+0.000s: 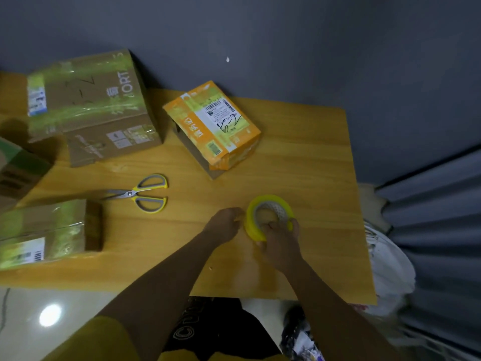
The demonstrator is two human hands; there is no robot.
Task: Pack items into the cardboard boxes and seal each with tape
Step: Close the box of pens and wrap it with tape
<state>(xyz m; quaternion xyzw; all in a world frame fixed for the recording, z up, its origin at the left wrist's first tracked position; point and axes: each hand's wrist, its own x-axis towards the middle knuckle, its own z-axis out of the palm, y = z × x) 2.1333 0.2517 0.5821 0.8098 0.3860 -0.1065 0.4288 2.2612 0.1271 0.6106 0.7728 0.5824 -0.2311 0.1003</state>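
A yellow roll of tape (268,204) stands tilted on the wooden table (312,157). My right hand (281,243) grips the roll's near rim, with fingers curled into its core. My left hand (225,224) pinches at the roll's left edge, where the tape end seems to lie. An orange cardboard box (216,126) with a white shipping label lies behind the roll, apart from both hands. Scissors (140,194) with yellow-grey handles rest shut on the table to the left.
A large taped brown box (88,105) sits at the back left. Another taped box (49,233) lies at the front left, and a green-striped box (15,168) pokes in at the left edge. White bags (390,269) lie on the floor to the right.
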